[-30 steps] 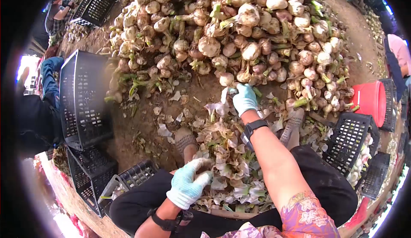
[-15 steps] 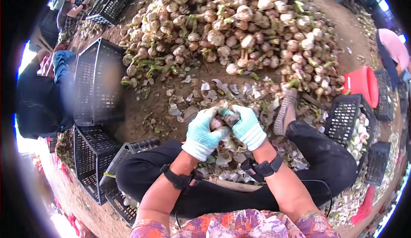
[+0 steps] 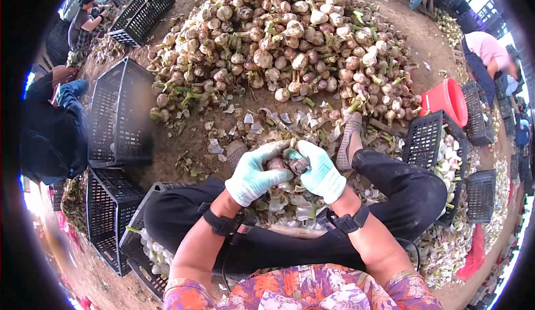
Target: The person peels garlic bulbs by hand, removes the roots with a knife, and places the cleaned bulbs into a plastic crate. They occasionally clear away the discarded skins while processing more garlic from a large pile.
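Gloved hands meet above a litter of loose skins. We see the left hand gripping a purplish garlic bulb between thumb and fingers, the right hand curled in close against its other side. We cannot tell whether the dark patch by the right thumb is peeling skin or soiled glove.

A second ago, we found the right hand stretched out to the near edge of the garlic heap, the left well apart from it; now both close on the one bulb, in front of the seated person. We take that to mean the work has shifted from the heap to the bulb itself, with neither hand free. To the right, we spot a crate of whiter bulbs near a red bucket.
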Demonstrator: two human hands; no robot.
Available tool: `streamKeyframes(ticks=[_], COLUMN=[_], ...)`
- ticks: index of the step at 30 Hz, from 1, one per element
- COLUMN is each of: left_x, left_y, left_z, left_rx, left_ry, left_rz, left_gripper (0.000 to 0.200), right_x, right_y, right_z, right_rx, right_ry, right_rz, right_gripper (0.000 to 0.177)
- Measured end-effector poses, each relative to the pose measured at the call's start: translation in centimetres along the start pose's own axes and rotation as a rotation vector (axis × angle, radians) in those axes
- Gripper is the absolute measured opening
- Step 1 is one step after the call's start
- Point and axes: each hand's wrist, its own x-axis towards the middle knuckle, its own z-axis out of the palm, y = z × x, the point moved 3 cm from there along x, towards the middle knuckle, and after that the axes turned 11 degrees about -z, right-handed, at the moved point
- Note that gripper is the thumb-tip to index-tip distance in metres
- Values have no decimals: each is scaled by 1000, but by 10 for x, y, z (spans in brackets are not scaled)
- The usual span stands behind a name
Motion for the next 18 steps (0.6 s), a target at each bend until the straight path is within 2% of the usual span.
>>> streamKeyframes(ticks=[2, 6, 8, 9, 10, 12, 13, 14, 16, 17, 18], left_x=[-2, -4, -5, -2, 0, 0, 2, 1, 0, -5, -2], left_y=[3, 2, 6, 4, 3, 12, 6, 4, 4, -2, 1], left_z=[-1, -1, 1, 2, 3, 8, 10, 12, 13, 13, 14], left_rx=[-44, -185, -287, -232, -229, 363, 437, 442, 132, -367, -507], left_ry=[-7, -65, -108, -113, -116, -54, -61, -76, -121, -184, -183], left_rz=[-44, -107, -132, -76, -79, 212, 197, 191, 114, -251, -249], left_gripper=[58, 57, 57, 56, 56, 57, 58, 58, 57, 55, 56], right_x=[-1, -7, -12, -8, -11, -19, -19, -22, -23, -25, -23], right_y=[-4, 0, 2, -8, -4, 9, 3, 5, 5, 1, -7], right_z=[-3, -7, -11, -17, -16, -12, -18, -17, -17, -19, -19], right_rx=[-17, -82, -119, 118, 118, 358, 72, 74, 16, 49, 56], right_ry=[0, -66, -20, -41, -37, 31, 5, 18, 96, 95, 99], right_rz=[-113, -172, -272, -40, -37, 133, 43, 55, 62, 80, 81], right_gripper=[17, 22, 23, 23, 23, 19, 14, 14, 14, 10, 10])
